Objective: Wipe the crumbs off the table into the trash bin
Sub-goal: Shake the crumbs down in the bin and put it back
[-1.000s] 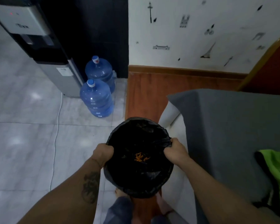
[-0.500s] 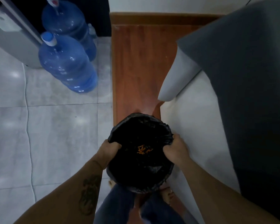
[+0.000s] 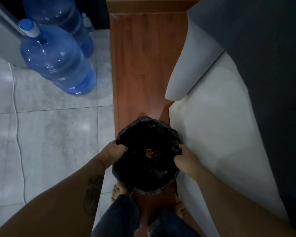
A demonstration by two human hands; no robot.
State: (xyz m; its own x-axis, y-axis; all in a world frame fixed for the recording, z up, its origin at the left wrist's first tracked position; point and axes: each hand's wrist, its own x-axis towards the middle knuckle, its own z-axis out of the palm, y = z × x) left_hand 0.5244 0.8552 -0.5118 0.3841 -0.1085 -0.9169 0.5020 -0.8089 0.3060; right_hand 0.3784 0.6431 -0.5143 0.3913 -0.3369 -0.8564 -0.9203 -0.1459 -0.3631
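A round trash bin (image 3: 154, 187) lined with a black plastic bag hangs low over a red-brown wooden strip of floor (image 3: 143, 65), held between both my hands. My left hand (image 3: 112, 153) grips the bin's left rim, thumb hooked inside. My right hand (image 3: 184, 159) grips the right rim, thumb over the edge. Orange crumbs (image 3: 150, 153) lie at the bottom of the bag. The table is hidden from this view.
Two large blue water jugs (image 3: 58, 60) stand on the grey tiled floor at the left, next to a water dispenser (image 3: 2, 41). A white cable (image 3: 17, 134) runs along the tiles. A white and dark grey covered surface (image 3: 220, 125) fills the right. My bare feet (image 3: 118, 191) are below the bin.
The view has tilted further down and closer. The bin stays in both hands and sits lower over the wooden strip, nearer my feet.
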